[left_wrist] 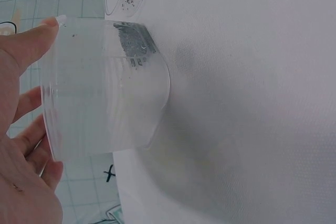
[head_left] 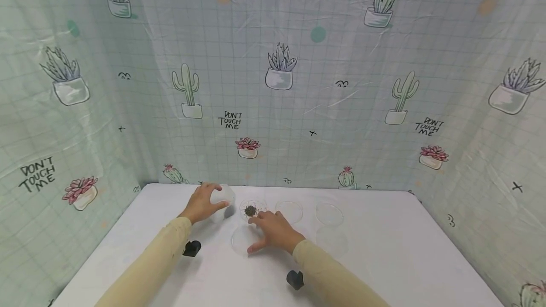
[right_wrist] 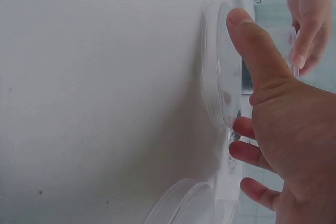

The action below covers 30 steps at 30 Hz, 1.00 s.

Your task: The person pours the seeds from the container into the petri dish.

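Note:
My left hand [head_left: 203,203] grips a translucent plastic tub [left_wrist: 100,87] between thumb and fingers at the table's far left. Dark loose bits [left_wrist: 134,43] show inside one side of the tub. To its right, a clear petri dish [head_left: 241,209] holds a small heap of dark green, dried-looking bits [head_left: 250,211]. My right hand [head_left: 277,230] spans another clear petri dish [right_wrist: 211,66], thumb [right_wrist: 252,40] at one side of the rim and a finger at the opposite side. Its remaining fingers are spread apart from the dish.
More clear dishes stand to the right: one in the back row [head_left: 290,212], another farther right [head_left: 329,214], and a faint round one [head_left: 332,239] in front. They rest on a white table [head_left: 384,259]. A cactus-print curtain [head_left: 298,108] surrounds the table's back and sides.

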Each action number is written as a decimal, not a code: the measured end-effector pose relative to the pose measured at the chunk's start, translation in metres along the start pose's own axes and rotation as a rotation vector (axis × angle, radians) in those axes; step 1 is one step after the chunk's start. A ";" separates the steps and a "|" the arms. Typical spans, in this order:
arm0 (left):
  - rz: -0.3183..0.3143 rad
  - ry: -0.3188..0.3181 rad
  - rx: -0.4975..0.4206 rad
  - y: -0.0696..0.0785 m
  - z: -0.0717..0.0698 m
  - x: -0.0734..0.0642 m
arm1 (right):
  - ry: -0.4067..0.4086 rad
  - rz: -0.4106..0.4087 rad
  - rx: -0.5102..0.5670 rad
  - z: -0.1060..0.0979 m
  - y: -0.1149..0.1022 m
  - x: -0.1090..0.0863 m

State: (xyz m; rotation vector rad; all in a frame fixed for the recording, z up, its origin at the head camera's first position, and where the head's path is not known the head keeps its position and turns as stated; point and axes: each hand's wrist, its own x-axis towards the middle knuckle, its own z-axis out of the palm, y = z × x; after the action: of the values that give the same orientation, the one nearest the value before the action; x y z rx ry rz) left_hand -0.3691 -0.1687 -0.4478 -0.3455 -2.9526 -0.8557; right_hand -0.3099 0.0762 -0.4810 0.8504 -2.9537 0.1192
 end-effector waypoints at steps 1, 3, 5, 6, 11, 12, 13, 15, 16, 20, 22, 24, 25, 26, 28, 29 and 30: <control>0.001 0.002 0.002 0.000 0.000 0.000 | 0.001 -0.003 -0.018 0.001 0.000 0.000; 0.004 0.005 0.006 0.000 0.000 0.000 | -0.002 -0.008 -0.048 0.001 -0.001 0.000; 0.003 0.007 0.006 -0.001 0.000 0.000 | -0.009 -0.008 -0.065 0.002 -0.002 -0.001; 0.005 0.008 0.008 -0.001 0.000 0.000 | -0.014 -0.007 -0.072 0.002 -0.003 -0.001; 0.006 0.007 0.008 -0.003 0.001 0.000 | -0.018 -0.004 -0.102 0.004 -0.005 -0.001; 0.006 0.006 0.008 -0.003 0.001 0.000 | -0.014 -0.006 -0.108 0.004 -0.006 -0.001; 0.005 0.006 0.008 -0.004 0.002 0.000 | -0.010 -0.006 -0.115 0.004 -0.006 -0.002; 0.006 0.007 0.007 -0.004 0.002 0.000 | -0.006 -0.007 -0.120 0.003 -0.007 -0.002; 0.006 0.007 0.006 -0.003 0.002 0.000 | -0.005 -0.008 -0.121 0.003 -0.008 -0.002; 0.009 0.006 0.004 -0.003 0.001 0.001 | -0.003 -0.010 -0.124 0.003 -0.009 -0.003; 0.009 0.005 0.001 -0.003 0.001 0.001 | -0.005 -0.011 -0.134 0.002 -0.009 -0.003; 0.011 0.003 0.000 -0.002 0.000 0.001 | -0.013 -0.008 -0.145 0.003 -0.009 -0.003; 0.010 0.002 -0.003 -0.002 0.000 0.001 | -0.018 -0.006 -0.149 0.004 -0.009 -0.003; 0.010 0.000 -0.004 -0.001 -0.001 0.000 | -0.022 -0.004 -0.150 0.004 -0.010 -0.003; 0.009 -0.001 -0.004 -0.001 -0.001 0.000 | -0.033 0.000 -0.150 0.005 -0.010 -0.002; 0.010 0.000 -0.003 -0.001 -0.001 0.001 | -0.036 0.002 -0.150 0.005 -0.010 -0.002; 0.012 0.001 -0.001 -0.001 -0.001 0.001 | -0.038 0.002 -0.149 0.006 -0.010 -0.002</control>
State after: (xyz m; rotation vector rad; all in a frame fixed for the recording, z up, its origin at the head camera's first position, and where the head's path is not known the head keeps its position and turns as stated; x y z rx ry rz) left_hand -0.3700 -0.1702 -0.4476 -0.3624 -2.9465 -0.8562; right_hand -0.3029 0.0679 -0.4861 0.8379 -2.9531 -0.1178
